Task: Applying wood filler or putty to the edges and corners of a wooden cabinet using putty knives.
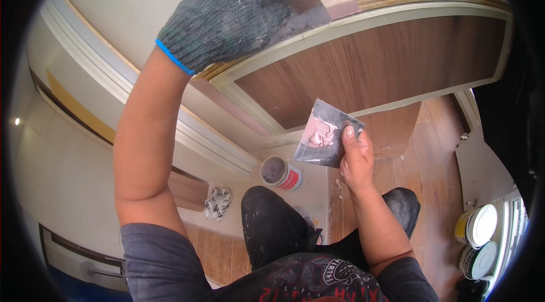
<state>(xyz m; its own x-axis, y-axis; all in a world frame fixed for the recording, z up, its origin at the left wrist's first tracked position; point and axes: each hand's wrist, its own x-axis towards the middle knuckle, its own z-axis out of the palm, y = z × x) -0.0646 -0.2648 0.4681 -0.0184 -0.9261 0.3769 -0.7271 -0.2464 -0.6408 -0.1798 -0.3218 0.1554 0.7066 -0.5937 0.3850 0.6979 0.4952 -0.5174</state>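
My left hand [224, 18], in a grey knit glove with blue cuff, is closed on a metal scraper [306, 12] pressed along the board edge [355, 8] at the top. My right hand [356, 157] grips a square metal plate [312, 153] carrying a lump of pink putty [321, 134], below a dark wood-grain panel [374, 63] with a pale border. An open can [275, 171] with a red label stands on the pale ledge beneath.
My knees [264, 222] are bent below. A pair of patterned shoes [218, 202] lies at lower left. Two lidded tubs [479, 225] stand at lower right by a loose grey board [482, 160]. Pale mouldings [79, 41] run along the left, above wood-look flooring [431, 149].
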